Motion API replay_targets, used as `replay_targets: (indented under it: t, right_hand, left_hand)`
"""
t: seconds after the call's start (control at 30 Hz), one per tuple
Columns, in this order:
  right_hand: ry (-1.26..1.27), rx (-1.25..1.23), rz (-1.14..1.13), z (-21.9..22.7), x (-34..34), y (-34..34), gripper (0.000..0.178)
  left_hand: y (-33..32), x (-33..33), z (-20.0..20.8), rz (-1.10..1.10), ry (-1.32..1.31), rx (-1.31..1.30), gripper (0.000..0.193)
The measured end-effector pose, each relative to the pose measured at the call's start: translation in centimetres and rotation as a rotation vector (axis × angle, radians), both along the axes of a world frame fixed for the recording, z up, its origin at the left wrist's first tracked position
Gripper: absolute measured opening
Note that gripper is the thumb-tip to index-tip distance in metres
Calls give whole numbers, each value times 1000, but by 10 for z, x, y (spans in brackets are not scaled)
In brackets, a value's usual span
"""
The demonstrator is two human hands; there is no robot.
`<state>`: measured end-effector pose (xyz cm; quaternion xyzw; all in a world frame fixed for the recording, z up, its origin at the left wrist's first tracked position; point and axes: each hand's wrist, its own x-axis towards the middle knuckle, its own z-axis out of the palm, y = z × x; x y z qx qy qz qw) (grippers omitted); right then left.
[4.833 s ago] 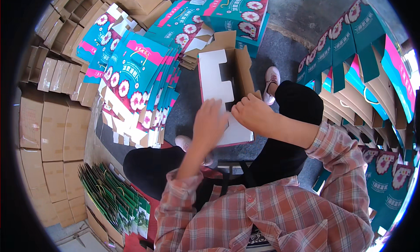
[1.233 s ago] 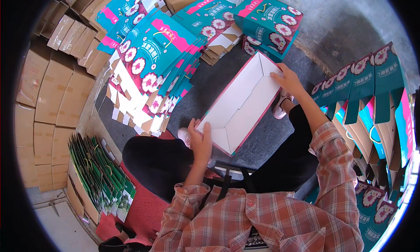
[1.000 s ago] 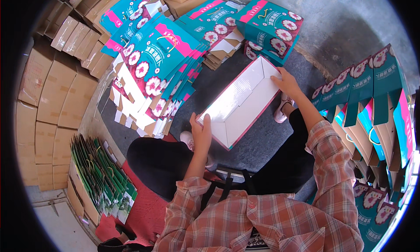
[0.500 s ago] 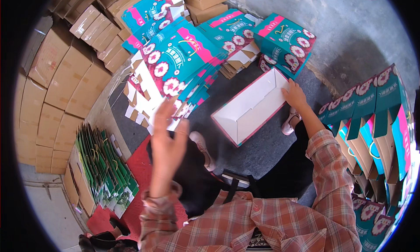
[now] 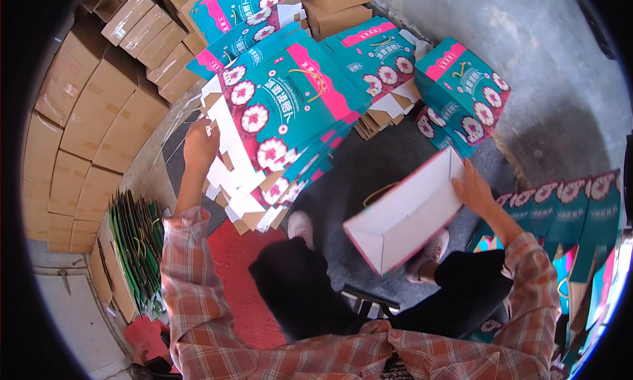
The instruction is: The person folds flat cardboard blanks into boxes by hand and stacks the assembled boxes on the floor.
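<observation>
My right hand (image 5: 471, 187) grips the right end of a gift box (image 5: 412, 212), its thumb over the rim. The box is tilted over my feet, its white inside facing up and its rim red. Along its far side shows a yellow cord handle (image 5: 381, 192). My left hand (image 5: 200, 142) is at the left edge of a pile of flat teal and pink gift boxes (image 5: 290, 109), beside their white flaps. Its fingers are curled closed, with a small white bit at the fingertips that I cannot make out. Thin pale strands lie beside that hand.
Brown cartons (image 5: 79, 129) are stacked at the left. Green folded packages (image 5: 135, 248) stand in a row near the red mat (image 5: 244, 281). A teal box (image 5: 465, 90) stands far right, more teal boxes (image 5: 573, 212) at the right. Another person's hand (image 5: 140, 355) shows lower left.
My left hand has moved left and away from me, from above my knee to the pile's edge, and its fingers have closed. The held box has shifted slightly in my right hand's grip and tilted.
</observation>
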<state>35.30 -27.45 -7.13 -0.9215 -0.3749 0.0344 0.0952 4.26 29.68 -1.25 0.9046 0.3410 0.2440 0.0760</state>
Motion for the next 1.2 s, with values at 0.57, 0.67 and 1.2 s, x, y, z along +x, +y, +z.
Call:
replay_targets:
  t: [0.57,0.67,1.2]
  right_hand:
    - [269,-18,19,26,10,31,69]
    - [302,-20,9,18,8,26,73]
    - [228,-31,3,19,12,45,70]
  left_hand:
    - [302,239,-103,28,289,-30,42]
    - [373,272,-66,120,-20,62,68]
    - [235,251,-124,35,-152,40,58]
